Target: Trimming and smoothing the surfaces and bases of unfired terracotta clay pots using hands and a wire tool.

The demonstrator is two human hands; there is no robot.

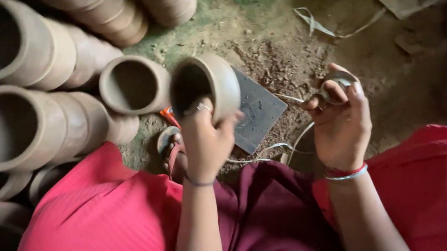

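Observation:
My left hand (205,140) grips a small brown clay pot (211,83) by its rim, thumb inside, mouth turned to the left. My right hand (339,120) is closed around a small rounded greyish tool (339,80) held up beside the pot, a short gap apart. A ring shows on the left hand, and a thin band sits on the left wrist. Red and pale bangles circle the right wrist. Both forearms rise from my lap, which is covered in pink and maroon cloth.
Stacks of unfired clay pots (11,125) lie on their sides at left and top. A dark flat square slab (257,114) rests on the dirt floor under the held pot. Pale strips (318,26) lie on the earth. A sandal (170,142) sits by my knee.

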